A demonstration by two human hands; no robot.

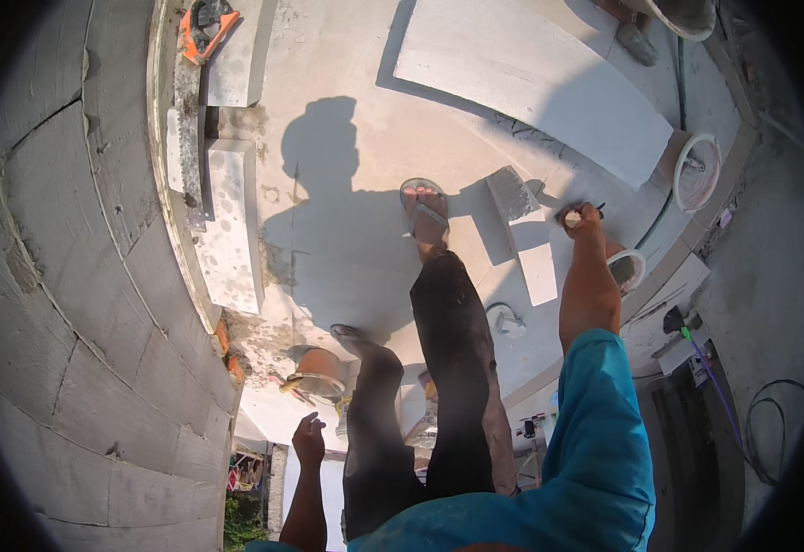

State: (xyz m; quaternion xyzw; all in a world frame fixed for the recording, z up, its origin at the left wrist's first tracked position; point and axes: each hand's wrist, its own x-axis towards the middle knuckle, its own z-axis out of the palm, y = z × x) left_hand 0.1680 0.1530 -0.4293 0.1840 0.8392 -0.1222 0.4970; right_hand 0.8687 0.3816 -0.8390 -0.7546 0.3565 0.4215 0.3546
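Pale piece [572, 219], too small to identify, sits at two o'clock in the right hand [585, 217], fingers clamped round it, likely for secure grip near the block [537, 270]; at seven, the left hand [309, 442] hangs empty, fingers loosely apart.

Pale handle [572, 219], seemingly, in right hand [586, 215]

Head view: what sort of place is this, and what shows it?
Likely a building site, judging by the bare block wall, the loose pale blocks and a white-rimmed bucket.
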